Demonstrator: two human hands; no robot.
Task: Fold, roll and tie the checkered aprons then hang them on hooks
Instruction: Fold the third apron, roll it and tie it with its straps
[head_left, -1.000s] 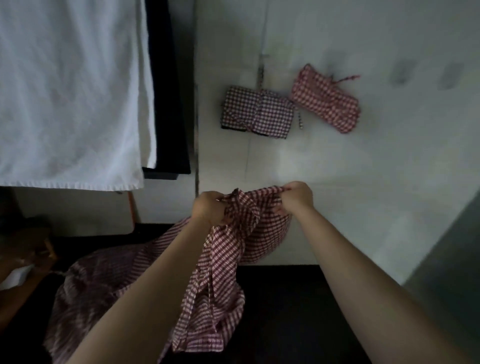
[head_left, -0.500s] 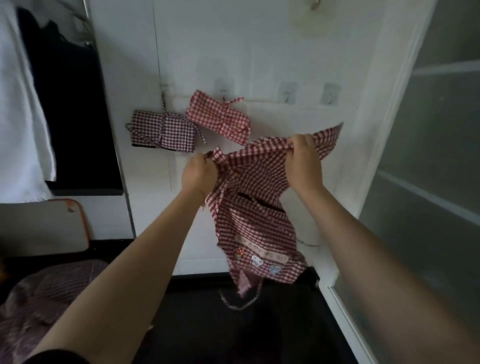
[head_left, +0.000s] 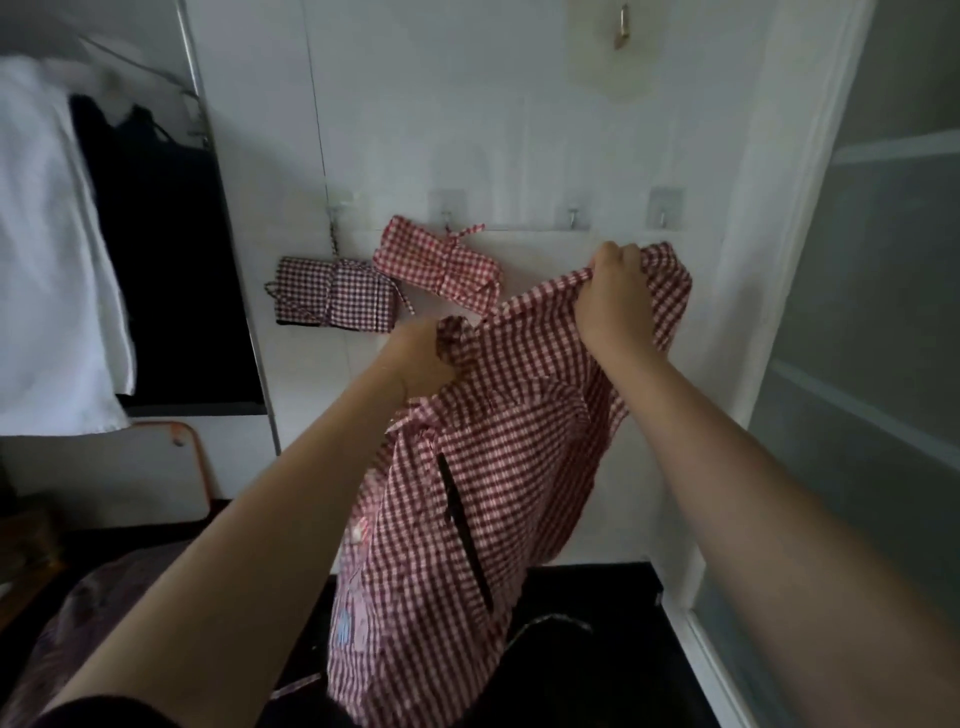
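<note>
Checkered apron (head_left: 483, 467) held up by its top edge, left hand (head_left: 423, 358) and right hand (head_left: 615, 299) each gripping it, so it hangs flat for folding.

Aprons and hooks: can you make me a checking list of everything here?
Surface: white wall with a row of hooks; two right hooks bare.
Job's things: dark checkered bundle and red checkered bundle hang rolled and tied; red checkered apron held up unfolded.
Clutter: another checkered cloth lies lower left.
Fingers: left hand and right hand grip the apron's top edge.
Cables: nothing seen.
Surroundings: white towel, black garment, frosted panel.
</note>
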